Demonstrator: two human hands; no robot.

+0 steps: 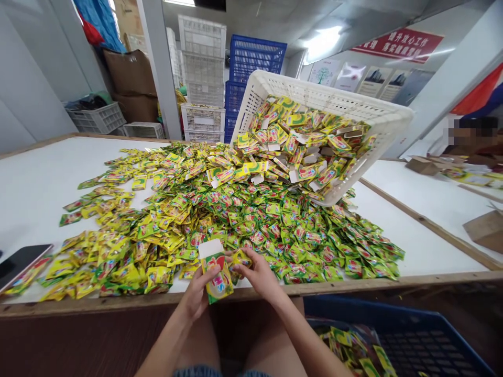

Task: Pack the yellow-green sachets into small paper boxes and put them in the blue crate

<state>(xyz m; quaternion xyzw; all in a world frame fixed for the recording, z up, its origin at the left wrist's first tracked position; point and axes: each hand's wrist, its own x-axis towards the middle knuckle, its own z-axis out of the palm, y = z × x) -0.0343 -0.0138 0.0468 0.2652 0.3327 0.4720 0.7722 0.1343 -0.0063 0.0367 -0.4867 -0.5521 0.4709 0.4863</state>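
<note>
My left hand (199,292) is closed around a small printed carton (218,277), green and yellow with a white flap standing up at its top. Just beside it, my right hand (257,273) pinches a yellow packet (241,258) between thumb and fingers, close to the carton's right side. Both hands are over the front edge of the table. Beyond them spreads a large heap of small packets, with green packets (314,241) on the right and yellow packets (113,251) on the left.
A white crate (389,112) leans tilted on the heap, spilling cartons (294,152). A phone (23,264) lies at the left front. Below the wooden table edge (334,287) stands a blue basket (424,314) holding cartons. Stacked crates (202,73) rise behind; another person (471,136) is at far right.
</note>
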